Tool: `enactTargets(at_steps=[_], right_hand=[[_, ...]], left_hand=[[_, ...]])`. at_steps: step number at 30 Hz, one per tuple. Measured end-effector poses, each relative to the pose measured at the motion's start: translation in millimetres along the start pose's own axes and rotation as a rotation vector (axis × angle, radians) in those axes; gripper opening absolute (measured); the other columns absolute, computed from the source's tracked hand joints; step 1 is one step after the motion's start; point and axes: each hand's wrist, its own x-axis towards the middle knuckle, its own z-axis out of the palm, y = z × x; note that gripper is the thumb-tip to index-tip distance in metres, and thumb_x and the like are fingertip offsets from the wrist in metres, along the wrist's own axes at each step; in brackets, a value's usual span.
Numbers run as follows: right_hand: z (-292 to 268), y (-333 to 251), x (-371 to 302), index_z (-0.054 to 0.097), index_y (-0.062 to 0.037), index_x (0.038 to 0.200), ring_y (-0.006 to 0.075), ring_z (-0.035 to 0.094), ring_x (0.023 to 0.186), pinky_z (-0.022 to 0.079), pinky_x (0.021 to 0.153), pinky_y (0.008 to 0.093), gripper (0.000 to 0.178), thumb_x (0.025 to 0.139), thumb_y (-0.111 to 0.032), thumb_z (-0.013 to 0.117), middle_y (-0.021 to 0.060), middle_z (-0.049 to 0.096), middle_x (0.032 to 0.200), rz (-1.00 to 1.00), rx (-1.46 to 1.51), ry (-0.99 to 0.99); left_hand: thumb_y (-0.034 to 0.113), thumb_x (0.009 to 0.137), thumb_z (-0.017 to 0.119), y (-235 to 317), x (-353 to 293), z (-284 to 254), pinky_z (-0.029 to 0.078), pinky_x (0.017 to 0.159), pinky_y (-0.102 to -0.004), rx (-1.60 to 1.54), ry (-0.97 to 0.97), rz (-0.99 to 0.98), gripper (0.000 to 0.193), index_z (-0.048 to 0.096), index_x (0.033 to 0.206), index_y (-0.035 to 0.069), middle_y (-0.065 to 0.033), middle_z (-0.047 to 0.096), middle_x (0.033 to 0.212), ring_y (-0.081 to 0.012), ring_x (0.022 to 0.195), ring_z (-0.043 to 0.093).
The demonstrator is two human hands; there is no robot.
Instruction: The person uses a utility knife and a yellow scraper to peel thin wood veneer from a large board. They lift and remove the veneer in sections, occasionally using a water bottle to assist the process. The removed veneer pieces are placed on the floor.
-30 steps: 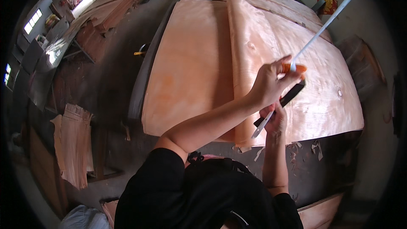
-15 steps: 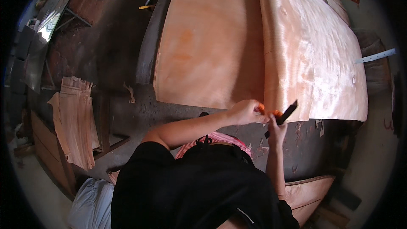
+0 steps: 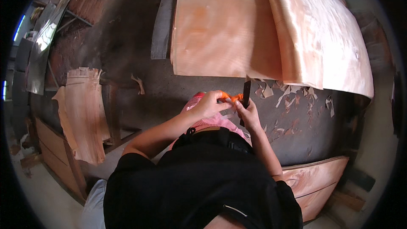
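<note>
In front of my waist both hands are close together, with a bright orange, soft-looking piece (image 3: pixel 225 96) between their fingers. My left hand (image 3: pixel 210 104) is closed, pinching the orange piece. My right hand (image 3: pixel 250 115) wraps round a flat black blade-like bar (image 3: pixel 246 91), which points away from me, and its thumb touches the orange piece. I cannot make out exactly what the orange piece is or whether it is fixed to the bar. Beyond my hands lies a stack of thin wood veneer sheets (image 3: pixel 220 29), its near edge just ahead of the bar's tip.
A curled veneer sheet (image 3: pixel 305 29) covers the stack's right side. Veneer scraps (image 3: pixel 288 97) litter the dark floor below it. More veneer strips (image 3: pixel 87 114) lie on a frame at left. A wood panel (image 3: pixel 316 182) stands near my right side, a white sack (image 3: pixel 95 203) at lower left.
My hands have drawn back from the veneer's near edge toward my body, still holding the orange piece and black bar. The whole view has shifted, showing more floor and scraps.
</note>
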Motion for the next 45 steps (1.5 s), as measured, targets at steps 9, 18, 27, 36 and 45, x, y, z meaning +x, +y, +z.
enactTargets(at_steps=[9,18,27,36,45], right_hand=[[55.1,18.6,0.1,0.055,0.0005,0.087,0.0070,0.049,0.061,0.040,0.057,0.0212,0.018,0.080,-0.016,0.059,-0.0002,0.055,0.068,0.044,-0.164,-0.057],[130.4,17.9,108.8,0.057,-0.0048,0.090,0.0025,0.038,0.048,0.029,0.043,0.0181,0.024,0.082,-0.027,0.055,-0.0045,0.050,0.059,0.184,-0.141,-0.113],[174.7,33.8,209.7,0.057,-0.0042,0.077,0.0032,0.034,0.040,0.025,0.036,0.0182,0.022,0.083,-0.025,0.053,-0.0024,0.048,0.054,0.166,-0.066,0.110],[184.4,99.7,281.7,0.061,0.0001,0.074,0.0111,0.056,0.052,0.044,0.049,0.0251,0.021,0.073,-0.021,0.063,0.0054,0.059,0.058,0.128,-0.145,0.478],[186.0,91.9,275.0,0.060,-0.0011,0.076,0.0103,0.056,0.054,0.045,0.052,0.0245,0.019,0.074,-0.020,0.062,0.0051,0.060,0.060,0.107,-0.198,0.522]], left_hand=[[0.008,0.078,0.059,-19.6,-15.6,-67.4,0.042,0.075,-0.0218,0.087,0.063,-0.002,0.022,0.058,0.097,-0.001,-0.0057,0.061,0.086,-0.0093,0.080,0.055],[0.009,0.079,0.057,-44.4,27.6,-183.8,0.045,0.068,-0.0217,-0.094,0.069,-0.129,0.019,0.059,0.094,-0.003,-0.0043,0.062,0.082,-0.0088,0.074,0.057],[0.020,0.074,0.061,-109.0,108.5,-259.2,0.042,0.050,-0.0274,0.245,0.178,-0.160,0.019,0.062,0.077,0.001,-0.0084,0.059,0.060,-0.0139,0.053,0.055],[0.023,0.063,0.068,-114.9,146.4,-286.5,0.045,0.066,-0.0364,1.022,0.278,0.350,0.023,0.058,0.073,0.005,-0.0111,0.051,0.086,-0.0273,0.083,0.052],[0.032,0.070,0.060,-113.1,106.4,-295.9,0.016,0.100,-0.0483,1.177,-0.253,0.507,0.060,0.041,0.119,0.002,-0.0131,0.036,0.127,-0.0246,0.124,0.023]])
